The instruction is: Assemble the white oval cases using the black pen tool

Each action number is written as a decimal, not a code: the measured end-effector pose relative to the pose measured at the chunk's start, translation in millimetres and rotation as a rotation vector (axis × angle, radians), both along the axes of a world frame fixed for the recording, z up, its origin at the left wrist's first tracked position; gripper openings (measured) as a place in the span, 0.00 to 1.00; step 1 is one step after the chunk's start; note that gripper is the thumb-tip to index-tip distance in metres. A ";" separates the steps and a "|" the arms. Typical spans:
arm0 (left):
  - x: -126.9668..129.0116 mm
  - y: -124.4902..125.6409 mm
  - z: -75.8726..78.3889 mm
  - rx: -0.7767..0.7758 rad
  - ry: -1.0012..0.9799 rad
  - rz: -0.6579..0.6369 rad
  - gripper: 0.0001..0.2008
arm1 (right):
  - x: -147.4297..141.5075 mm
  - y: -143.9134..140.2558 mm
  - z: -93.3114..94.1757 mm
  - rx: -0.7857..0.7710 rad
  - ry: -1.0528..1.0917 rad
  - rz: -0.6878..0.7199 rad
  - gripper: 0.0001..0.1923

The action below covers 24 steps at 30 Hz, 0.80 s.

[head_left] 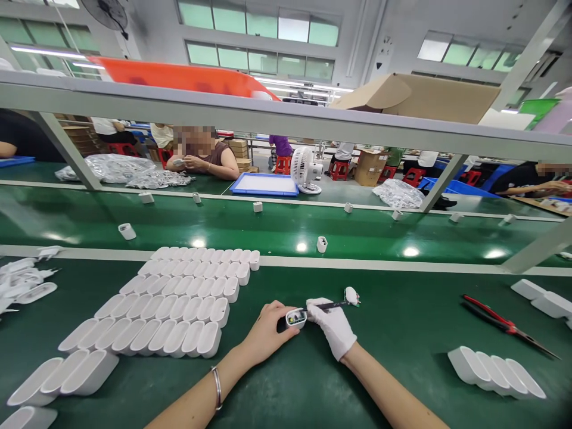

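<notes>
we're gripping a small white oval plastic shell in our bare left hand while our gloved right hand is pinching a thin dark pen-like tool closed at its open end, so next we're probably needing a steady tip inside

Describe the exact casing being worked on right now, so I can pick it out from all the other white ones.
On the near green table, right of the rows of white casings, find the bare left hand. It grips one white casing, open end toward the gloved right hand and its dark tool. Unlike the others, it is held and shows coloured parts inside.

Factory hall — high windows, green benches, red stools.
</notes>
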State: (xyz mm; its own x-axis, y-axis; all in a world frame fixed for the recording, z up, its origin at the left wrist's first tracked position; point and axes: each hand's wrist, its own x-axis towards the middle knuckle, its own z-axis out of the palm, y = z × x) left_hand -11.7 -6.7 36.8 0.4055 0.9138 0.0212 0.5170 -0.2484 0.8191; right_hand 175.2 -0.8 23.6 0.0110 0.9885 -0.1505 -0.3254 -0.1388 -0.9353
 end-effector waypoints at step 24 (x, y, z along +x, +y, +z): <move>-1.2 1.4 2.1 0.013 0.019 -0.025 0.15 | 0.0 1.1 11.9 0.140 -0.227 -0.001 0.15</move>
State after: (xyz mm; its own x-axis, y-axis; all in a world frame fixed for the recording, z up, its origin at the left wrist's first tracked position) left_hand -12.9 -5.2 38.9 0.4287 0.9031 0.0248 0.5257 -0.2717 0.8061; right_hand 175.3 0.3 35.6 0.0300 0.9995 -0.0057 -0.1048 -0.0025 -0.9945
